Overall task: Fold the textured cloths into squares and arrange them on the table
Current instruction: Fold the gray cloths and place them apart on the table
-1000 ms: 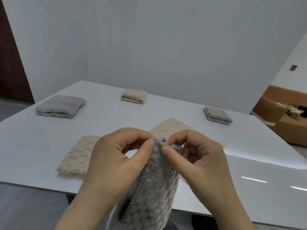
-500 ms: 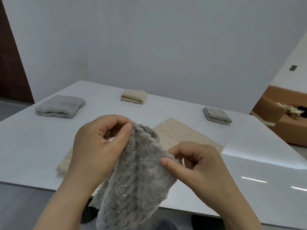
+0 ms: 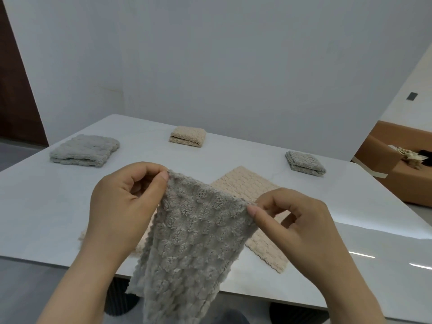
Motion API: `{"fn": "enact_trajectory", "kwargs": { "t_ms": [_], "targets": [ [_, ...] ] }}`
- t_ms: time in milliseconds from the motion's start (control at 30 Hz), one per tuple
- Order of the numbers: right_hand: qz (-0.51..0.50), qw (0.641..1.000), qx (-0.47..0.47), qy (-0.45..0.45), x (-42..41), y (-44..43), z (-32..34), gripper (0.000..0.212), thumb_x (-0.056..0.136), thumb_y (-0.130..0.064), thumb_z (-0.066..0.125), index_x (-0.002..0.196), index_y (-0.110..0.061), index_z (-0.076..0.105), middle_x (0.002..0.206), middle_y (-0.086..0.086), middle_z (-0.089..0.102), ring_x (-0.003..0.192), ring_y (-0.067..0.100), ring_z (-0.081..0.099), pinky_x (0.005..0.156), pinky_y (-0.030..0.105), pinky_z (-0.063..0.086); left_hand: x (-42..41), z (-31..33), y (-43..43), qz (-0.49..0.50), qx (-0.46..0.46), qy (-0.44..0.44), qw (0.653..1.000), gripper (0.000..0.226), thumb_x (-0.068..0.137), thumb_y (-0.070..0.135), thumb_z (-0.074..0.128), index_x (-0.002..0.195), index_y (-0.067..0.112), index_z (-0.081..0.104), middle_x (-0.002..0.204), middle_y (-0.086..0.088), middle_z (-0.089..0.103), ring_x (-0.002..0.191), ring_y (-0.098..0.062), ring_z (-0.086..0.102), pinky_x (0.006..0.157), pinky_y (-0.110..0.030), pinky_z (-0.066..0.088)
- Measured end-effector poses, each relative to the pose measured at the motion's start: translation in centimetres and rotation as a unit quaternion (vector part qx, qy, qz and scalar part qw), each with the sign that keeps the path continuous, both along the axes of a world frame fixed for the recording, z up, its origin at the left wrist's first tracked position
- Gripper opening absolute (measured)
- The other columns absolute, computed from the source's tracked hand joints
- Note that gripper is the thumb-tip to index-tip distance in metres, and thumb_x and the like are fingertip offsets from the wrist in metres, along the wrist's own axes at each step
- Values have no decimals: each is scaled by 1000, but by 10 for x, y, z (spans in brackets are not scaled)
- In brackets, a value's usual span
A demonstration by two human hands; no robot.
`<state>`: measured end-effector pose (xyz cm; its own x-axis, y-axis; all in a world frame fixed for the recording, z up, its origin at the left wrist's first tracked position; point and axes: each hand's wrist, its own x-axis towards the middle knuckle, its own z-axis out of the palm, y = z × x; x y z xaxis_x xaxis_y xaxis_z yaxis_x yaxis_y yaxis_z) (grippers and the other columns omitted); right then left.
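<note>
A grey textured cloth (image 3: 189, 249) hangs in the air over the near table edge. My left hand (image 3: 124, 206) pinches its upper left corner and my right hand (image 3: 294, 223) pinches its upper right corner, stretching the top edge between them. Behind it a beige cloth (image 3: 250, 190) lies spread flat on the white table (image 3: 46, 206), partly hidden by the grey cloth and my hands. Three folded cloths rest further back: a grey one (image 3: 84, 150) at the left, a beige one (image 3: 188, 136) in the middle, a small grey one (image 3: 305, 163) at the right.
A white wall stands right behind the table's far edge. An orange sofa (image 3: 397, 164) with items on it sits at the right. Dark table legs (image 3: 121, 298) show under the near edge.
My hands have moved apart from pinching together, spreading the grey cloth's top edge wide. The cloth now hangs flatter and more open.
</note>
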<state>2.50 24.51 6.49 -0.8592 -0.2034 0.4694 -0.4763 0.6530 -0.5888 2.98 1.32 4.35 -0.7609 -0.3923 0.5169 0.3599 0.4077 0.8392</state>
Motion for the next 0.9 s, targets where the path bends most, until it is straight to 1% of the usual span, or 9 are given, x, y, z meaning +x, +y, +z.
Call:
{"fn": "enact_trajectory", "kwargs": {
  "t_ms": [100, 200, 333, 400, 500, 600, 667, 767, 900],
  "targets": [
    [-7, 999, -35, 11, 0, -1, 0, 19, 77, -37, 71, 63, -25, 67, 70, -13, 68, 69, 9, 64, 58, 25, 51, 1, -2, 1, -2, -1, -8, 1000, 25, 86, 13, 65, 70, 32, 66, 74, 21, 67, 65, 5, 60, 58, -1, 40],
    [-14, 996, -82, 23, 0, -2, 0, 15, 74, -31, 77, 63, -26, 69, 66, -12, 69, 66, 10, 67, 59, 20, 53, 1, -4, 0, -13, 7, -14, 1000, 22, 87, 15, 64, 72, 31, 66, 77, 17, 68, 69, -2, 61, 59, -4, 42],
    [-26, 989, -143, 19, -1, 0, -1, 13, 71, -21, 81, 69, -25, 70, 65, -5, 68, 63, 12, 64, 59, 19, 52, -1, -6, 4, -42, 47, -20, 998, 10, 80, 34, 61, 77, 30, 68, 76, -2, 68, 72, -25, 61, 72, -35, 54],
    [-31, 988, -154, 14, -2, 2, -2, 13, 72, -20, 80, 77, -28, 71, 67, -4, 69, 64, 13, 64, 61, 22, 53, 0, -6, 9, -55, 56, -15, 997, 13, 79, 36, 57, 78, 28, 68, 74, -5, 67, 72, -27, 60, 72, -41, 53],
    [-46, 994, -102, 16, -4, 7, -3, 12, 76, -21, 76, 76, -32, 72, 72, -15, 70, 71, 7, 64, 62, 15, 49, 2, -3, 15, -68, 39, -9, 997, 10, 81, 32, 59, 77, 27, 67, 72, -6, 66, 66, -23, 57, 62, -26, 50],
    [-54, 995, -83, 19, -4, 9, -6, 8, 80, -28, 71, 80, -35, 71, 84, -23, 69, 84, 0, 64, 72, 14, 51, 5, -1, 23, -75, 24, -5, 997, 16, 87, 20, 66, 72, 26, 67, 68, 4, 65, 55, -7, 53, 52, -8, 40],
    [-51, 995, -77, 25, -1, 6, -6, 11, 80, -36, 68, 90, -37, 70, 92, -25, 68, 95, -4, 62, 82, 18, 51, 9, 1, 32, -91, 14, -8, 996, 18, 87, 14, 63, 73, 25, 67, 63, 8, 63, 54, -1, 52, 52, -5, 38],
    [-8, 998, -68, 9, 5, -4, -5, 16, 83, -40, 67, 99, -38, 69, 103, -31, 65, 105, -12, 56, 88, 9, 44, 13, 2, 43, -121, -3, -15, 993, 17, 86, 12, 63, 74, 24, 68, 60, 15, 62, 55, 3, 54, 53, -3, 37],
    [42, 998, -52, -16, 8, -15, -7, 17, 88, -36, 66, 104, -36, 70, 106, -30, 65, 106, -12, 56, 81, 6, 40, 15, 2, 49, -148, -25, -15, 989, 20, 85, 11, 66, 74, 27, 70, 69, 17, 67, 65, 3, 61, 59, -2, 40]
  ]
}}
